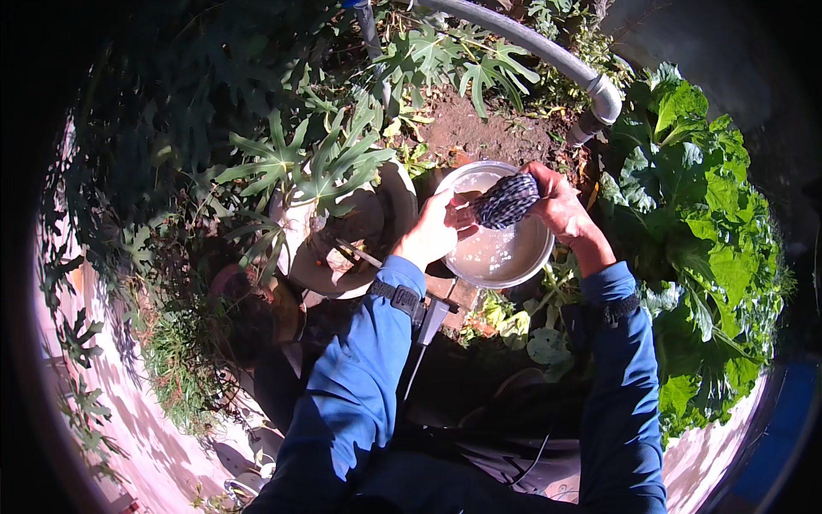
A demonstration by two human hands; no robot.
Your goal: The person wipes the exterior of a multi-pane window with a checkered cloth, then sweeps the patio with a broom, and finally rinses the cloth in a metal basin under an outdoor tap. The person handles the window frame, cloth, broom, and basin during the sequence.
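Observation:
Near the middle of the view stands a round metal bowl holding cloudy, bubbly water. Above the water my right hand grips a bunched dark-blue and white patterned cloth by its right end. My left hand is at the cloth's left end, with its fingers bent towards it; whether they grip it is hard to tell. Both hands are over the bowl, inside its rim on either side.
Left of the bowl is a large round planter with lobed leaves over it. A grey pipe with an elbow curves above. Leafy green plants stand at the right. A grey-handled tool lies below my left wrist.

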